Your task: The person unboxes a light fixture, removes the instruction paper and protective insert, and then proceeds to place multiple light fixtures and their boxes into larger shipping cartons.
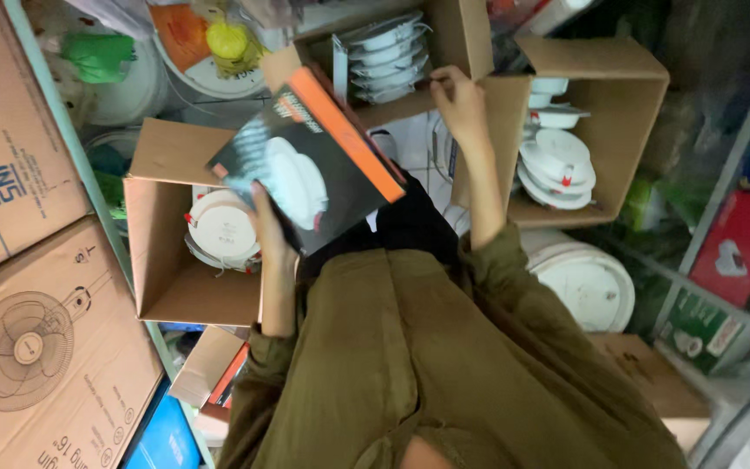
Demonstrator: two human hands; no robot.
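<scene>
At centre left of the frame, the left hand was clamped around the lower edge of a flat black-and-orange box, held tilted above an open carton of round white light fittings. Right of it, the right hand, fingers curled, touched the edge of the top carton of stacked fittings. A 3rd carton stood at upper right, on a cluttered storeroom floor.

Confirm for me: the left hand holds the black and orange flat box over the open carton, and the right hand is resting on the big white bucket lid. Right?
Not quite. In the head view the left hand does hold the black and orange flat box, but the right hand is up at the edge of the upper carton of stacked white round fixtures, not on the white bucket lid.
</scene>
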